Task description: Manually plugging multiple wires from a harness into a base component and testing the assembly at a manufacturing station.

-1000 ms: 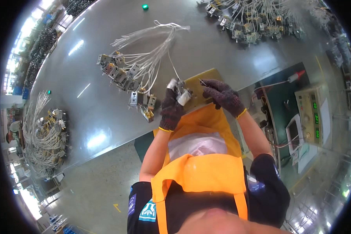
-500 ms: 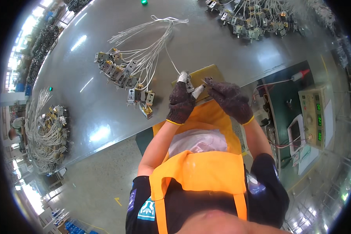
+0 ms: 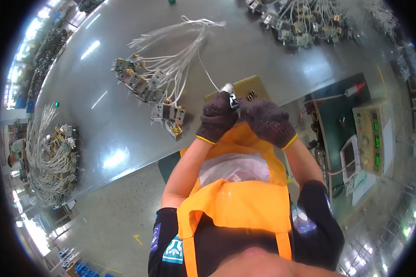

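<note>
Both my hands wear dark knit gloves with yellow cuffs and meet over a brownish-yellow pad point(image 3: 249, 85) at the table's near edge. My left hand point(image 3: 217, 117) is closed around a small metal switch-like part point(image 3: 234, 100), with a thin white wire running up from it to the bundle. White wrapping covers one left fingertip. Against that part presses my right hand point(image 3: 267, 121), its fingers bent and drawn together; what they hold is hidden. A small dark, gold-striped piece point(image 3: 251, 95) shows just beyond the right fingers; whether it is held or lies on the pad, I cannot tell.
Metal parts with white wires point(image 3: 141, 85) lie left of my hands on the metal table point(image 3: 111, 111). Larger piles sit at the far right point(image 3: 305, 27) and far left point(image 3: 55, 161). To the right stand a meter box point(image 3: 369, 134) and a red-tipped probe point(image 3: 354, 89).
My right hand has moved left, against the part in my left hand, and its fingers have bent inward. A white-covered fingertip by the part is now hidden. The gold-striped piece now shows.
</note>
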Motion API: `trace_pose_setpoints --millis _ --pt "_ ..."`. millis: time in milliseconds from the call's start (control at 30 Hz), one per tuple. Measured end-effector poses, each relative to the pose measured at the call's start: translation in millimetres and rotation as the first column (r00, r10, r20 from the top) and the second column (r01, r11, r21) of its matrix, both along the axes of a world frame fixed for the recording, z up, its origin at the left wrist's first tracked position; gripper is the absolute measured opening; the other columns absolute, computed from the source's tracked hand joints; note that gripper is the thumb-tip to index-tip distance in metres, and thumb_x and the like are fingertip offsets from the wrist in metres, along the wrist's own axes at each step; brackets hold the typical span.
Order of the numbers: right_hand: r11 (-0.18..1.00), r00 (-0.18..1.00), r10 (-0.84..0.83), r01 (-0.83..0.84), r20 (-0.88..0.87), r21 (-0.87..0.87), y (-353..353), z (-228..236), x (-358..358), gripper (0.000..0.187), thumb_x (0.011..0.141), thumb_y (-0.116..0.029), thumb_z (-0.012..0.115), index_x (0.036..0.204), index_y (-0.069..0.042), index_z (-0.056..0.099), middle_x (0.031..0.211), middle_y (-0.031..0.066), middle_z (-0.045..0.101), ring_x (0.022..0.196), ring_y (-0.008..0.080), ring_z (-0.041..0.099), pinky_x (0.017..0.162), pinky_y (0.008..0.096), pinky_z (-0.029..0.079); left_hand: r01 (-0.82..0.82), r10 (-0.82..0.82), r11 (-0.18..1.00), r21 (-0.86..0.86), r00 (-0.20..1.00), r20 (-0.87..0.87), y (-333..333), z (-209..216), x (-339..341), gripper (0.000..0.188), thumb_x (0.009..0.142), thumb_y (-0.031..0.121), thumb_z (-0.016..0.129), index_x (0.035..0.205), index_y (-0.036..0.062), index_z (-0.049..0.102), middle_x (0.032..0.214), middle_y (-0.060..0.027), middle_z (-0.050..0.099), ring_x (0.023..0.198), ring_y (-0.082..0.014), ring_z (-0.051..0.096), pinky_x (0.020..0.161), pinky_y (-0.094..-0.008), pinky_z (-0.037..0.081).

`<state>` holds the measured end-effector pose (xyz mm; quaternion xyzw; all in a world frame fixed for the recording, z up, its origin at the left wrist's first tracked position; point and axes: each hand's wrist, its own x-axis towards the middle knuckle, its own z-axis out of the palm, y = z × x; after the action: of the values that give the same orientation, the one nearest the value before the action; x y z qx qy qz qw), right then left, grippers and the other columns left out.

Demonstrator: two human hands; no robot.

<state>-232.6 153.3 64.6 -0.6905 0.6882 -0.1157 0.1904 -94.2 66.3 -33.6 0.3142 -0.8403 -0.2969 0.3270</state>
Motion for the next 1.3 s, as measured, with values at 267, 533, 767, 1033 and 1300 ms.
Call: trace_pose_setpoints --millis 267,533,767,1033,1300 --pt "0.994 0.985 -0.058 0.043 -0.161 -0.097 -1 -1 13 0.019 0.085 -0.013 0.052 0.098 -0.005 0.063 0.083 0.0196 0.068 0.076 0.0386 0.068 0.065 0.0489 0.055 -0.007 0.008 0.995 -0.102 1.000 0.005 1 2 -5 0.035 0.083 0.023 0.066 0.109 -0.0006 0.059 0.081 -0.0225 0.064 0.076 -0.0417 0.064 0.066 -0.0489 0.051" --pt "0.989 0.989 -0.045 0.064 -0.138 0.136 2 5 0 0.024 0.088 -0.014 0.055 0.109 -0.005 0.064 0.091 0.0193 0.066 0.084 0.0361 0.064 0.075 0.0440 0.053 -0.035 0.027 0.983 -0.182 0.999 -0.045 20 62 10 0.040 0.083 0.019 0.066 0.115 -0.0025 0.055 0.109 -0.0300 0.059 0.102 -0.0452 0.058 0.087 -0.0477 0.049" --pt "0.983 0.728 0.185 -0.131 0.660 -0.131 13 -23 26 0.056 0.088 -0.012 0.068 0.141 -0.013 0.050 0.111 0.0053 0.069 0.087 0.0169 0.065 0.077 0.0328 0.053 -0.599 0.578 0.787 -0.149 0.800 -0.162 21 94 118 0.065 0.081 0.015 0.074 0.138 0.0030 0.044 0.134 -0.0241 0.050 0.121 -0.0373 0.052 0.098 -0.0422 0.046" --pt "0.964 0.567 -0.257 0.087 0.783 0.253 8 -34 -20 0.047 0.089 -0.013 0.067 0.135 -0.015 0.057 0.110 -0.0004 0.067 0.098 0.0095 0.058 0.088 0.0250 0.048 -0.252 0.301 0.927 -0.277 0.942 0.149 22 76 74 0.051 0.080 0.008 0.072 0.127 0.0028 0.053 0.117 -0.0217 0.060 0.105 -0.0381 0.061 0.091 -0.0420 0.050" --pt "0.971 0.488 -0.130 0.238 0.863 0.012 -38 -58 -53 0.049 0.087 -0.020 0.069 0.134 -0.014 0.057 0.098 0.0000 0.065 0.077 0.0069 0.058 0.069 0.0240 0.051 0.042 -0.017 0.991 0.127 0.981 -0.192 8 13 54 0.057 0.084 0.008 0.073 0.133 0.0018 0.047 0.118 -0.0112 0.060 0.112 -0.0211 0.057 0.099 -0.0350 0.045"
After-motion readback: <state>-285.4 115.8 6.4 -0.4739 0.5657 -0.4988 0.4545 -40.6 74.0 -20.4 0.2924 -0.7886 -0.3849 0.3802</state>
